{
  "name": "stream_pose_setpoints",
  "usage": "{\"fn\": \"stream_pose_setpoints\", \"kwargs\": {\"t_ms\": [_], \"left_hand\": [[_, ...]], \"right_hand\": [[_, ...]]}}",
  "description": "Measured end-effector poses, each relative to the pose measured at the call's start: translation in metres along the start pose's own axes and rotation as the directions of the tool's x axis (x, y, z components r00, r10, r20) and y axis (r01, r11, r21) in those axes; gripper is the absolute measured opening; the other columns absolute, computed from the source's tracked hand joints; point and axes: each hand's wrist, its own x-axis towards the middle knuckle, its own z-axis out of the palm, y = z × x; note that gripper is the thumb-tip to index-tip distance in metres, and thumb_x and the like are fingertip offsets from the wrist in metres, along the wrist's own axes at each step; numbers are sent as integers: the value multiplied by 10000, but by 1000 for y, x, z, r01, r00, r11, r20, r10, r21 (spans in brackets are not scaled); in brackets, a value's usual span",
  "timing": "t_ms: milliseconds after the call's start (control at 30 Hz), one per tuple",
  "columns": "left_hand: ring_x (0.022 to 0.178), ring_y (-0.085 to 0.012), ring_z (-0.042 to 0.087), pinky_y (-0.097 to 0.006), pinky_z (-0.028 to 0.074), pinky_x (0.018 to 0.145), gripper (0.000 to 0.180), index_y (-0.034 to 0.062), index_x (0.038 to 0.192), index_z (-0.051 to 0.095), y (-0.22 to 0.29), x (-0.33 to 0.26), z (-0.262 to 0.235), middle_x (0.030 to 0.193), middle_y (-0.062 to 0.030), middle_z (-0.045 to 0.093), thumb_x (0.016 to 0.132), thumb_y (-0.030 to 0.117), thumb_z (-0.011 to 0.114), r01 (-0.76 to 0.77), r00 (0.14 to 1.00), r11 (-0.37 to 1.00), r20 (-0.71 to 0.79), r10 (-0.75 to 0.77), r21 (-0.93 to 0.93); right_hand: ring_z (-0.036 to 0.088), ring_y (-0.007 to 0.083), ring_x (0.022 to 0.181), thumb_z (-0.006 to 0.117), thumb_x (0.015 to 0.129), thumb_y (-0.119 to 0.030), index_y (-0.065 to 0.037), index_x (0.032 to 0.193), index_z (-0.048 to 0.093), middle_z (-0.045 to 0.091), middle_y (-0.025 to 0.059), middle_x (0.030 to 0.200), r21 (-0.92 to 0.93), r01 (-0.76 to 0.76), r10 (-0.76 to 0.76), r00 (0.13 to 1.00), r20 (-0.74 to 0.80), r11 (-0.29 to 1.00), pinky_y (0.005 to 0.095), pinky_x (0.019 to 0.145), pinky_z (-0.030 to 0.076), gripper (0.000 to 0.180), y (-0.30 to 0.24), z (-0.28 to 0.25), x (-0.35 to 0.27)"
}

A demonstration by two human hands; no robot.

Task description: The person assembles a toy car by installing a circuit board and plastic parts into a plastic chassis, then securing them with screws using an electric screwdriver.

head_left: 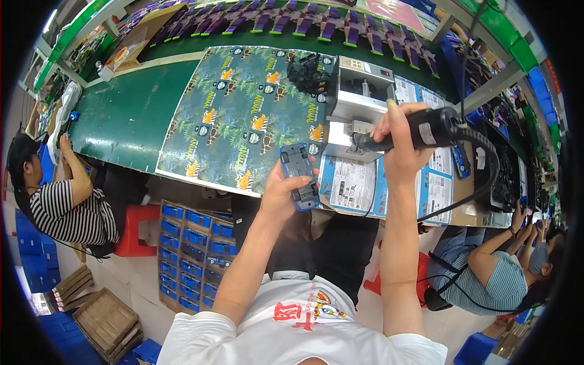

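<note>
My left hand (pixel 278 193) grips a blue toy car (pixel 298 163) with its dark underside turned up, just over the front edge of the bench. Its thumb lies across the car's base. My right hand (pixel 403 134) is wrapped around a black electric screwdriver (pixel 429 129), held nearly level, whose thick coiled cord runs off to the right. The driver's tip points left, at the front of a silver box-shaped machine (pixel 359 100), apparently a screw feeder. Whether the tip touches it, I cannot tell.
Animal-patterned sheeting (pixel 231 121) covers the bench, with a heap of small black parts (pixel 310 73) beside the machine. Another blue car (pixel 461 163) lies right, near printed sheets (pixel 350 185). Purple pieces (pixel 280 24) line the far belt. A compartment tray (pixel 188 255) stands below; people (pixel 67 201) sit either side.
</note>
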Motion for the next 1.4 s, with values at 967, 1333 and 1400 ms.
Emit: {"fn": "stream_pose_setpoints", "kwargs": {"t_ms": [967, 1333, 1400], "left_hand": [[908, -222, 664, -369, 572, 758, 489, 5, 1145, 555, 2, 5, 4, 1059, -115, 645, 682, -122, 645, 85, 991, 991, -94, -95, -102], [923, -231, 650, -375, 546, 858, 462, -15, 1148, 573, 5, 6, 7, 1005, -114, 640, 699, -116, 613, 128, 986, 991, -107, -131, -42], [924, -223, 654, -369, 554, 823, 471, -5, 1145, 568, 5, 6, 2, 1023, -107, 642, 691, -112, 635, 136, 986, 989, -85, -141, -59]], "right_hand": [[473, 157, 497, 696, 843, -155, -29, 837, 460, 489, 85, 633, 196, -352, 250, 877, 410, 915, 288, 472, 457, 268, -10, 20, -86], [477, 152, 495, 731, 830, -188, -35, 851, 472, 497, 76, 633, 237, -349, 237, 886, 398, 907, 293, 479, 460, 302, -9, 16, -88], [479, 157, 496, 716, 839, -187, -35, 859, 472, 495, 79, 633, 282, -382, 258, 884, 390, 880, 299, 486, 464, 288, -10, 18, -87]]}}
